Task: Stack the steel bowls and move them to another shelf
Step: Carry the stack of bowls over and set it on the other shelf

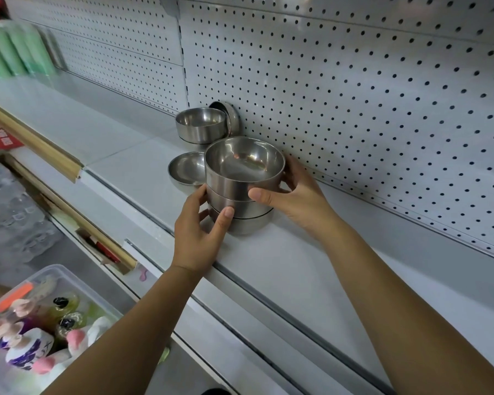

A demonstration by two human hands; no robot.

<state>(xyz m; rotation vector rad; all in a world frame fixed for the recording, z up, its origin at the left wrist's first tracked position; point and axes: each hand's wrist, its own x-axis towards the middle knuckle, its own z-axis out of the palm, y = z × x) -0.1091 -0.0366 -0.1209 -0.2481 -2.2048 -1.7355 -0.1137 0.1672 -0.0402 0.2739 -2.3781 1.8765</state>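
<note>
Head view: we clasp stacked steel bowls (pixel 231 189), centre frame
Left hand (pixel 200 232) and right hand (pixel 297 201) grip opposite sides, fingers curled, likely so the stack cannot topple

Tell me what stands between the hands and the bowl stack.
Nothing visible: the left hand and right hand grip the stack of steel bowls from both sides. A shallow bowl sits just left of it.
</note>
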